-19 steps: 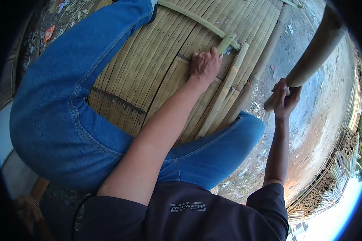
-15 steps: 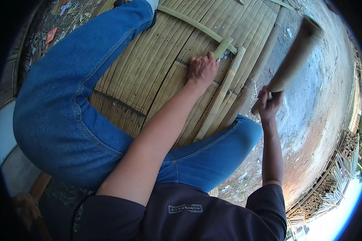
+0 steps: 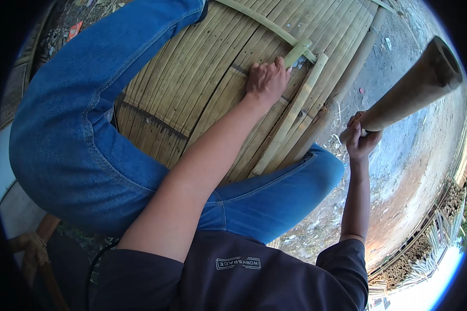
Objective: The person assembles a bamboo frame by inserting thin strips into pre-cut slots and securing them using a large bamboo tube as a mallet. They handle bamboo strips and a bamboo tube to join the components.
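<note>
My left hand (image 3: 269, 82) is closed on a short green bamboo piece (image 3: 298, 53), low over the slatted bamboo platform (image 3: 197, 78). That piece crosses the end of a long thin bamboo strip (image 3: 259, 19), which runs off toward the far left. Off the platform's right side, my right hand (image 3: 362, 141) grips the narrow handle of a thick bamboo mallet (image 3: 407, 101). The mallet is raised, its hollow wide end pointing up and right, apart from the strip. A straight split bamboo length (image 3: 291, 116) lies on the slats to the right of my left hand.
My jeans-covered legs (image 3: 62, 129) bend around the platform's near side. A round bamboo pole (image 3: 355, 67) edges its right side. Bare ground (image 3: 399, 160) lies beyond, with stacked bamboo (image 3: 415, 256) at the lower right. Litter (image 3: 74, 30) is scattered at the far left.
My right hand has moved a little right, and the mallet has swung right so its hollow end shows. My left hand keeps its hold on the short bamboo piece.
</note>
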Demonstrator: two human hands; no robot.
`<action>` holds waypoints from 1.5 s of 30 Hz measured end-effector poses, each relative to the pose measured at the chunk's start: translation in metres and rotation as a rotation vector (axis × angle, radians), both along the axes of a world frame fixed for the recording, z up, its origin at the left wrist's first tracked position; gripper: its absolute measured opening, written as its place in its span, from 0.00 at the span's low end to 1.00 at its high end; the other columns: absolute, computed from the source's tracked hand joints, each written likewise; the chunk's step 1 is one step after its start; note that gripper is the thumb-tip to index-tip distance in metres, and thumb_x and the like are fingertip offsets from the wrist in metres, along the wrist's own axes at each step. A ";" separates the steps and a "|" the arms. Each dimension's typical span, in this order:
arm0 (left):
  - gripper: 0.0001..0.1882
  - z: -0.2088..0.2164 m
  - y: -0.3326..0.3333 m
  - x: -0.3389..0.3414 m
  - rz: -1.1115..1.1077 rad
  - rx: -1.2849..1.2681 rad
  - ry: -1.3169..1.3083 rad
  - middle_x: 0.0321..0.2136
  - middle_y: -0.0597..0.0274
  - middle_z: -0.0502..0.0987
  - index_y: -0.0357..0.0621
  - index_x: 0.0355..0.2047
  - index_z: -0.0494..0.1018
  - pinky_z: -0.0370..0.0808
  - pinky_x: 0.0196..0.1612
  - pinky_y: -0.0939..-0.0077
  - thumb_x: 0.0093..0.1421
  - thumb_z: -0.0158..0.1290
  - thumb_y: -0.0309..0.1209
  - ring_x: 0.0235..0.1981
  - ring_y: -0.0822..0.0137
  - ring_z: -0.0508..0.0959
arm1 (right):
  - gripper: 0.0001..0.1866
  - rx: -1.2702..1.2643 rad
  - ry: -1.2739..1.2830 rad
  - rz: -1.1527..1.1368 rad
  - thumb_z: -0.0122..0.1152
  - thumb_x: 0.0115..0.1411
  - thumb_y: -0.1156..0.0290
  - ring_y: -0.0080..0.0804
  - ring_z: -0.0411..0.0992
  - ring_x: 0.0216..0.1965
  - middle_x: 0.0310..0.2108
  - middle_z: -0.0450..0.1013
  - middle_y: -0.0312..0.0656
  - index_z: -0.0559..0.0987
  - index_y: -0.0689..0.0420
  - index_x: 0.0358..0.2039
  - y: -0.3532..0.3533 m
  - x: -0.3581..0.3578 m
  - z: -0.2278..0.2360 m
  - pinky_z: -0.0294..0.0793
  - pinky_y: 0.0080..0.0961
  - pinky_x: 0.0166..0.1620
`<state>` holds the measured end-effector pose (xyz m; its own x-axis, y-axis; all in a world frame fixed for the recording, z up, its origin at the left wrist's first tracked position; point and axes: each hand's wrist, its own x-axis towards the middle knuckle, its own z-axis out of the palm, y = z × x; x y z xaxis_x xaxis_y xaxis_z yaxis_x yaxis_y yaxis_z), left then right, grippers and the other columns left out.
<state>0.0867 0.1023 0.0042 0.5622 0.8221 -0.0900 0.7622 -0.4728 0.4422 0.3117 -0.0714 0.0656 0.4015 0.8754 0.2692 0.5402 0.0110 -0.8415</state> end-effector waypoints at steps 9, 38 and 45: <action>0.16 -0.005 0.011 0.001 -0.003 0.118 -0.078 0.20 0.51 0.79 0.40 0.39 0.68 0.73 0.35 0.50 0.69 0.47 0.42 0.24 0.50 0.81 | 0.19 -0.080 0.326 -0.156 0.56 0.69 0.62 0.28 0.72 0.22 0.24 0.71 0.42 0.68 0.63 0.49 -0.001 -0.023 0.048 0.73 0.25 0.26; 0.21 -0.005 -0.017 -0.087 -0.020 0.059 -0.219 0.47 0.54 0.68 0.44 0.49 0.65 0.60 0.53 0.50 0.64 0.48 0.46 0.50 0.51 0.67 | 0.28 -0.293 0.150 -0.848 0.54 0.71 0.58 0.49 0.79 0.24 0.33 0.77 0.62 0.61 0.66 0.60 0.066 -0.252 0.044 0.76 0.42 0.28; 0.13 -0.004 -0.010 -0.093 0.051 0.000 -0.168 0.46 0.55 0.68 0.46 0.45 0.65 0.62 0.52 0.52 0.67 0.44 0.40 0.50 0.52 0.67 | 0.26 -0.275 0.343 -0.749 0.48 0.73 0.57 0.33 0.77 0.25 0.28 0.73 0.48 0.59 0.65 0.60 0.086 -0.251 0.091 0.78 0.31 0.28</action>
<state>-0.0066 0.0922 -0.0003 0.5269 0.8499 0.0016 0.7005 -0.4353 0.5655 0.0604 0.0146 0.1561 0.9185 0.3638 -0.1552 0.0391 -0.4740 -0.8796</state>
